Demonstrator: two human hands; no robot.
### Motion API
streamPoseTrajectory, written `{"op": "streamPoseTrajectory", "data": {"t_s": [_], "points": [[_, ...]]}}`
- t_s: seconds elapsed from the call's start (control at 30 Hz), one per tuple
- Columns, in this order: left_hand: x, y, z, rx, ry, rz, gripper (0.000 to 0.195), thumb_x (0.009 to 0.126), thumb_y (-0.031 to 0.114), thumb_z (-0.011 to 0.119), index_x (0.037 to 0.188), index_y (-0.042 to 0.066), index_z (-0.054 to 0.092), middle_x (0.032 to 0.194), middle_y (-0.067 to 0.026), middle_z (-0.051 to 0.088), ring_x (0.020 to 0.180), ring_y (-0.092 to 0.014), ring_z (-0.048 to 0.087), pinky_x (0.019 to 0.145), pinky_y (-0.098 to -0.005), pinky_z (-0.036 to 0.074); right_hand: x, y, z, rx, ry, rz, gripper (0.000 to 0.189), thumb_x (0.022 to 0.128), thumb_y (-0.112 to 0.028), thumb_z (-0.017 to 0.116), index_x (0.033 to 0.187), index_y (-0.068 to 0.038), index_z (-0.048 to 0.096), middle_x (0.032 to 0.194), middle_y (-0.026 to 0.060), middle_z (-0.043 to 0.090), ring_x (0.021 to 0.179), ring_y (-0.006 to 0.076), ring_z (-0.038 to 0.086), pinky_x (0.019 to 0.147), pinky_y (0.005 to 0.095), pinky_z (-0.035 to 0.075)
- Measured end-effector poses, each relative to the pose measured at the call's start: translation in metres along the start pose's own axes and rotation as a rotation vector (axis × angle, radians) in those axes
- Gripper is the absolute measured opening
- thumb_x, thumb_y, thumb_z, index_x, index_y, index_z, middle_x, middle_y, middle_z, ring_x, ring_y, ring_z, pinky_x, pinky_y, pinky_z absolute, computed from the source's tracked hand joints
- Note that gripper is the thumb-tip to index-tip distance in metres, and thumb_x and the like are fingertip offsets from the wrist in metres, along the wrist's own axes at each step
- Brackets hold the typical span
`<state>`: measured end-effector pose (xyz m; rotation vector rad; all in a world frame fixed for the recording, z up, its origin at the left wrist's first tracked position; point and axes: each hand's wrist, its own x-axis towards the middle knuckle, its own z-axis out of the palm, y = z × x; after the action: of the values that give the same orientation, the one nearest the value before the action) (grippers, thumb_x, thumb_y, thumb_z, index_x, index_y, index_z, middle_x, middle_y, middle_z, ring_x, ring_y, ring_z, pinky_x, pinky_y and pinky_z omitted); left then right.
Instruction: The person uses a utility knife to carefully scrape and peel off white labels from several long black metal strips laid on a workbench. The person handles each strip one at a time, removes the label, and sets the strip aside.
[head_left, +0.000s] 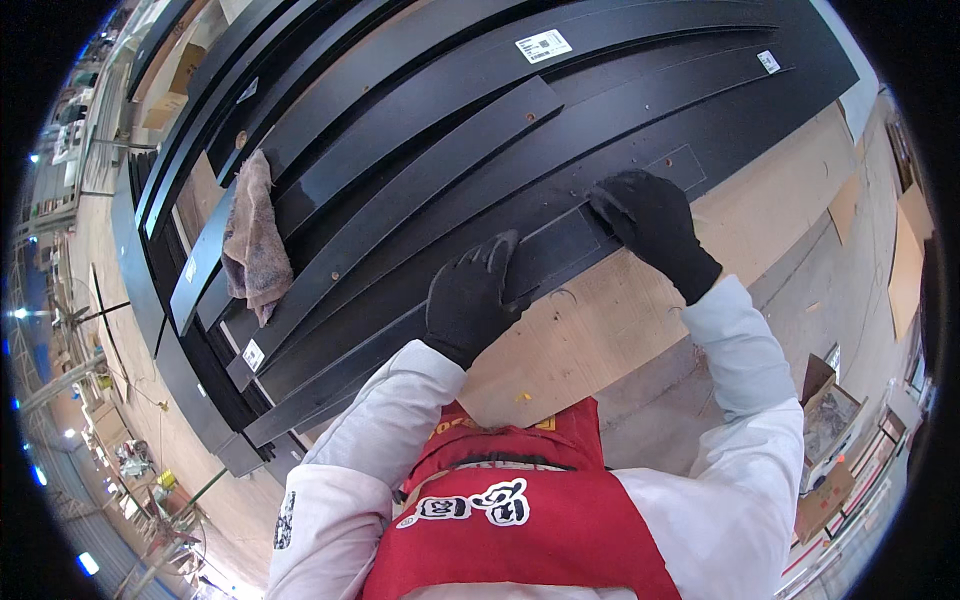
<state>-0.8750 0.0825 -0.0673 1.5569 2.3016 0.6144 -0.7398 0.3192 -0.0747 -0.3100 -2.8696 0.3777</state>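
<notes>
A narrow black board (561, 241) runs from the lower left toward the middle of the stack, near its front edge. My left hand (472, 292), in a black glove, grips this board across its width, thumb on the near side. At the board's right end, my gloved right hand (649, 221) has its curled fingers on the end; the fingertips are partly hidden. Beneath lies a wider black panel (739, 127) with a drilled hole and a thin rectangular outline. Another long black board (450, 172), with round holes near its ends, lies farther back.
A stained brown rag (256, 240) drapes over boards at the left. Several black boards bear white labels (544, 46). A pale wooden board (592, 319) edges the stack toward me. An open cardboard box (829, 424) stands at the lower right, and another carton (174, 86) at the upper left.
</notes>
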Motion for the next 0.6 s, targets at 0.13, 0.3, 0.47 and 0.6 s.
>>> {"op": "streamPoseTrajectory", "data": {"t_s": [0.13,0.3,0.47,0.6], "points": [[-0.001,0.001,0.002,-0.013,-0.051,-0.046,0.071,0.071,0.034,0.074,0.13,0.006,0.046,0.116,-0.02,0.06,0.1,-0.036,0.06,0.085,-0.0429,0.049,-0.003,0.012,-0.003,0.008,-0.058,-0.243,0.028,0.08,-0.017,0.066,0.108,-0.012,0.066,0.102,0.0092,0.067,0.094,0.0264,0.063,0.083,0.0395,0.049],[-0.002,0.002,0.003,0.02,-0.053,-0.058,0.071,0.072,0.034,0.074,0.131,0.007,0.045,0.115,-0.019,0.06,0.1,-0.035,0.061,0.085,-0.0429,0.049,-0.004,0.015,0.002,-0.082,-0.076,-0.246,0.032,0.079,-0.015,0.066,0.111,-0.015,0.066,0.103,0.0086,0.067,0.096,0.0258,0.063,0.084,0.0399,0.049],[-0.001,0.001,0.004,0.015,0.005,-0.017,0.07,0.072,0.034,0.073,0.131,0.007,0.046,0.117,-0.0185,0.06,0.102,-0.035,0.06,0.087,-0.0427,0.048,-0.014,0.015,-0.01,-0.08,-0.031,-0.413,0.034,0.077,-0.012,0.067,0.111,-0.016,0.065,0.101,0.0082,0.067,0.096,0.0252,0.063,0.082,0.0393,0.05],[0.0,0.001,0.004,0.011,-0.037,-0.057,0.069,0.069,0.031,0.075,0.127,0.006,0.048,0.12,-0.0161,0.059,0.107,-0.031,0.059,0.089,-0.0405,0.048,-0.016,0.013,-0.013,-0.02,-0.17,-0.311,0.037,0.075,-0.008,0.067,0.111,-0.018,0.065,0.104,0.0067,0.066,0.098,0.0232,0.063,0.083,0.0396,0.05]]}}
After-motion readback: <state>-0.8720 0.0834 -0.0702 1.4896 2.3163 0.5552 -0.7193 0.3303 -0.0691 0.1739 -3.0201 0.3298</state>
